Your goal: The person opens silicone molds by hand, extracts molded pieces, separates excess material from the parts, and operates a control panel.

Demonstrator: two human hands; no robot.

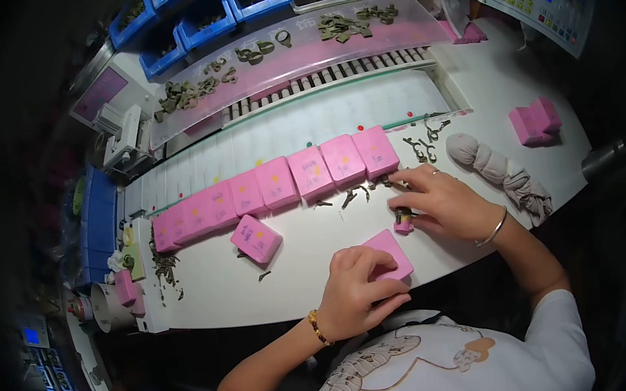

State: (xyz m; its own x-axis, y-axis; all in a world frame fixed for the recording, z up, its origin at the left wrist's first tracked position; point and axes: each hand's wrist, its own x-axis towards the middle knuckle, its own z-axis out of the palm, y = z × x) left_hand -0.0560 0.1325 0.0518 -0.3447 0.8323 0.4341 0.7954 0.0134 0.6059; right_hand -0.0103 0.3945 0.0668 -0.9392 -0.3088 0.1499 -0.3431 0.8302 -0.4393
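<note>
In the head view, the left hand (359,285) grips a pink block (389,251) near the table's near edge, its fingers bent over the block and its thumb along the near side. The right hand (453,204), to the right and farther off, has its thumb and a finger closed about a small dark-and-pink piece (403,224); another finger stretches left toward loose dark pieces (349,196), though whether it touches them I cannot tell. A row of pink blocks (276,182) with writing on them runs across the white table (210,296), its right end just beside the right hand. One separate pink block (257,238) sits turned on the near side of the row. Right of the hands lies a twisted cloth (495,174); farther right stand more pink blocks (536,121). At the far side, blue bins (211,34) sit beyond a clear sheet (271,71).
</note>
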